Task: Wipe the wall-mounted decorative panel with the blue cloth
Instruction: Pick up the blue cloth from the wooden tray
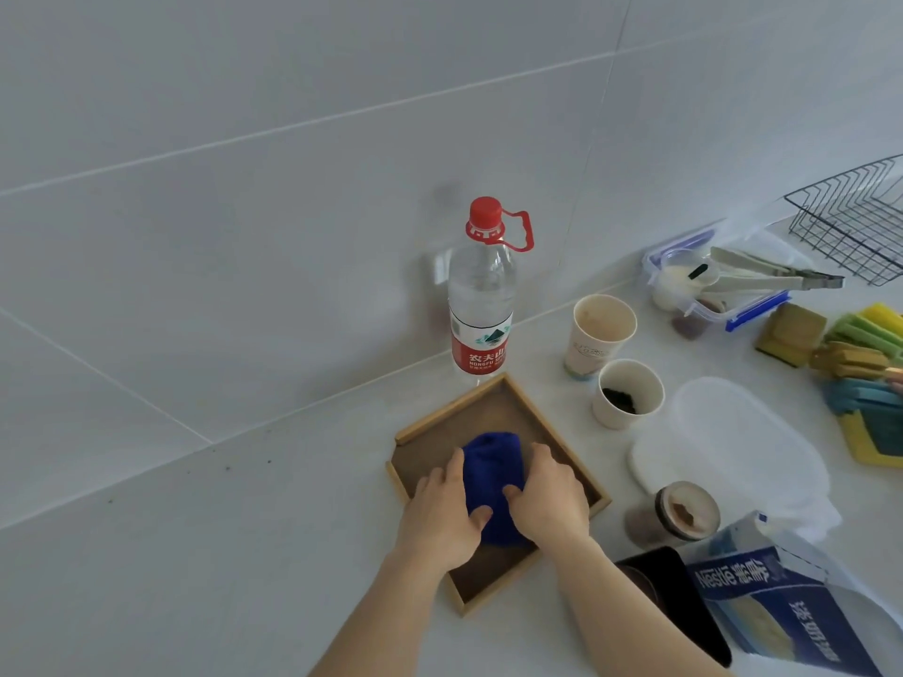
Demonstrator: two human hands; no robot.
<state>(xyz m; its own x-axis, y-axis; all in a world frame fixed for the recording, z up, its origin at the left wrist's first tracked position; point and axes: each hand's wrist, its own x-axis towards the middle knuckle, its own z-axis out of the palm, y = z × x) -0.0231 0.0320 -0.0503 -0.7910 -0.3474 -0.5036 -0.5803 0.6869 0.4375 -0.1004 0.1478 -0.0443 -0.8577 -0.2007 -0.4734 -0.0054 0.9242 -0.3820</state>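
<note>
- Setting: pale grey-white countertop [205, 554] running into a tiled wall of large grey-white tiles [244, 212]; no wall-mounted decorative panel can be made out in this view.
- Nearest, right: blue-and-white printed carton [782, 608] and a black flat object [684, 598] just beside it.
- Left hand [442, 510]: palm down, fingers spread, pressed on the left side of the cloth.
- Right hand [549, 495]: palm down, pressed on the cloth's right side; the two hands sit close together, thumbs nearly meeting over it.
- Task item: bunched deep-blue fabric cloth [491, 481], lying inside the tray, held from both sides.
- Shallow square wooden tray with a light rim and brown floor [469, 408], flat on the counter.
- Right of tray: small glass jar with brown contents [677, 513]; clear plastic lid [733, 452].
- Two white paper cups [628, 393], one with dark dregs.
- Behind tray: clear plastic water bottle with red cap and label [481, 295], upright against the wall.
- Far right: lidded plastic box, metal tongs [772, 276], coloured sponges, black wire rack [850, 222].
- Step judged: gathering the cloth, wiping not yet begun.
- Next move calls for: closing on the cloth, lifting it clear of the rim, finding the panel.
</note>
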